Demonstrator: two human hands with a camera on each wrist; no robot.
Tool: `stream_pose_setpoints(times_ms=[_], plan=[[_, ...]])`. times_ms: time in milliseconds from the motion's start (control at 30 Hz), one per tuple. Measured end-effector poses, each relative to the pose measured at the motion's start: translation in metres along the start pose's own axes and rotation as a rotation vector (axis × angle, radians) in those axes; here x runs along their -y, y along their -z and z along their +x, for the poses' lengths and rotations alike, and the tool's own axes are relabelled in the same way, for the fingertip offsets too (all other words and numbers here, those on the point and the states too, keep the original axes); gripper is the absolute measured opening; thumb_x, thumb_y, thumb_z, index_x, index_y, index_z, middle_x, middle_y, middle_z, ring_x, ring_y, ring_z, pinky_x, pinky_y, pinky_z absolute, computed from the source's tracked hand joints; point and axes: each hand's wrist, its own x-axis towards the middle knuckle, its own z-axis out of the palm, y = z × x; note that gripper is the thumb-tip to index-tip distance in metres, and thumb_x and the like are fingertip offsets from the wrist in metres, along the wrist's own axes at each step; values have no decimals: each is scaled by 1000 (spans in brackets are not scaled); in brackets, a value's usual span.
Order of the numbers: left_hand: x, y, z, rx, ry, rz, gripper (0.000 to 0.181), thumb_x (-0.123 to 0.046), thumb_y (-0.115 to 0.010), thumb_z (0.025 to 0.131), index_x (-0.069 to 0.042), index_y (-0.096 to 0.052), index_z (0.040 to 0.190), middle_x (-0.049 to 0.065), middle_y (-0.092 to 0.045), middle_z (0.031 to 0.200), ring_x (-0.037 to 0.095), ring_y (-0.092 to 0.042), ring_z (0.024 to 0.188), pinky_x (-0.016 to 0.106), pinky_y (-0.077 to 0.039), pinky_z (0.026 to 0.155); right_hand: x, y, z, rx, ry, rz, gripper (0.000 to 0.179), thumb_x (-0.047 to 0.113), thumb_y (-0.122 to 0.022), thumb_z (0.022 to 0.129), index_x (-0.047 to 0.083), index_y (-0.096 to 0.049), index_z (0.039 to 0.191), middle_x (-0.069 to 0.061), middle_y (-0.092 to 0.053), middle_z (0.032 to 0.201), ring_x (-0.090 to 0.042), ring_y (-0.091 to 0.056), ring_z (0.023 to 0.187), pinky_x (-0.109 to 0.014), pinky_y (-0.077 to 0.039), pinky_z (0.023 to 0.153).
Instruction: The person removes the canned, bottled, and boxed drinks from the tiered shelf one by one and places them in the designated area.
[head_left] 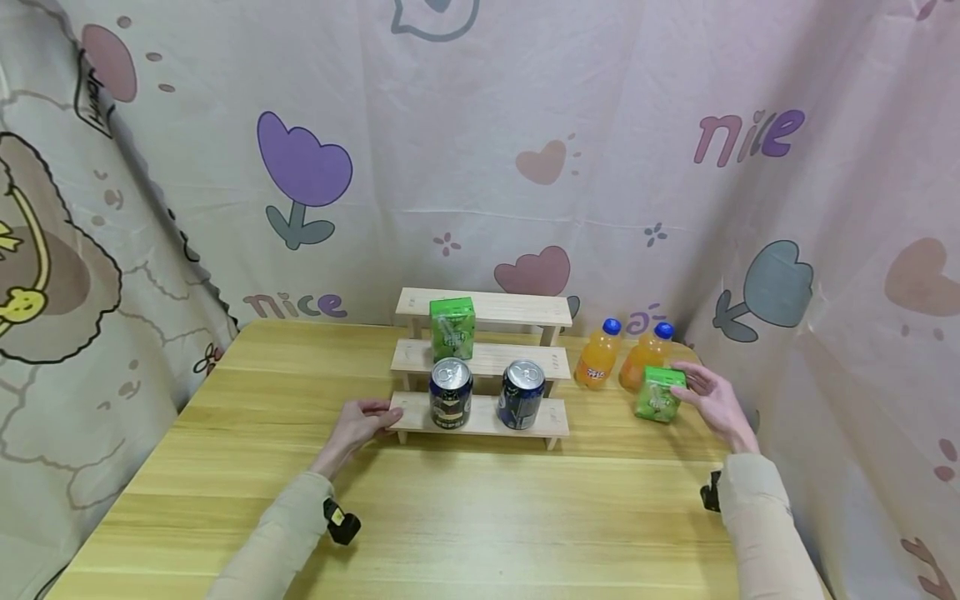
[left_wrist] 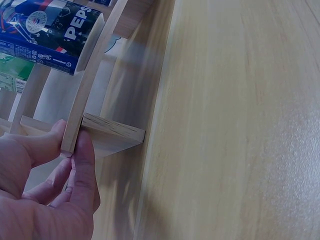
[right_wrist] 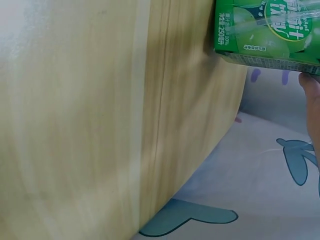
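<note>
A three-step wooden display rack [head_left: 480, 360] stands on the table, and my left hand [head_left: 365, 423] pinches the left end of its lowest board. The left wrist view shows the thumb above the board [left_wrist: 82, 107] and fingers beneath. On that board stand two dark blue Pepsi cans, one left [head_left: 451, 394] and one right [head_left: 521, 396]. A green juice box [head_left: 453, 327] is upright on the middle step. To the right of the rack, my right hand [head_left: 712, 403] holds a second green juice box [head_left: 658, 394] by its right side; the far fingers are partly hidden.
Two orange drink bottles with blue caps, one left [head_left: 597, 357] and one right [head_left: 645, 357], stand between the rack and the right hand. The wooden table [head_left: 480, 517] ends at a printed curtain [head_left: 450, 167] behind and at both sides.
</note>
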Motion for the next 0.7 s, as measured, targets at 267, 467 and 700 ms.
stream_pose_setpoints(times_ms=[267,467,700], plan=[[0,1,0,5,-9,-10,40,-7,-70,94,19,-58,121,-1,-71,85,4,-65,71,17,-57,66,-7,4,-6,27,37,215,61,14,-63,100,2,-36,153,11,-55,142,-11,-41,145,-4,-45,97],[0,1,-1,11,-7,-21,41,-7,-70,94,19,-57,122,0,-71,86,5,-66,72,18,-58,66,7,-3,-8,-161,129,310,51,9,-65,98,5,-47,145,22,-65,118,9,-57,110,-2,-44,91],[-1,1,-1,20,-10,-22,41,-7,-69,94,20,-57,122,1,-71,88,5,-67,72,19,-59,68,49,-21,-1,-347,256,214,42,9,-68,96,-4,-57,134,16,-68,113,3,-61,102,-4,-47,89]])
